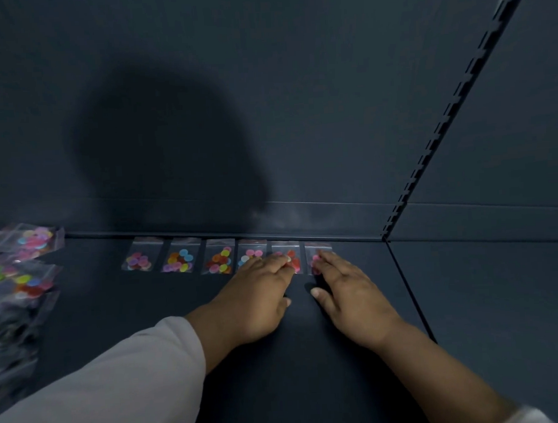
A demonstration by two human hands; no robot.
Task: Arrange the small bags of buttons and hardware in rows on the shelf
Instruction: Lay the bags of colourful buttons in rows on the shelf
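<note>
- dark blue-grey back panel (pixel 313 66), plain, matte
- slotted upright rail (pixel 457 86) slanting up at right
- dark shelf (pixel 309 354), seam near right edge
- dim light, big soft shadow (pixel 166 146) on back panel

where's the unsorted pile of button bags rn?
Head view, far left of the shelf: the pile of button bags lies left of the six-bag row that runs along the back wall.

Six small bags of buttons (pixel 218 257) lie in a row along the back of the shelf (pixel 147 309), left hand (pixel 259 295) and right hand (pixel 350 293) flat on the rightmost three, a loose heap of bags (pixel 21 267) far left
</note>
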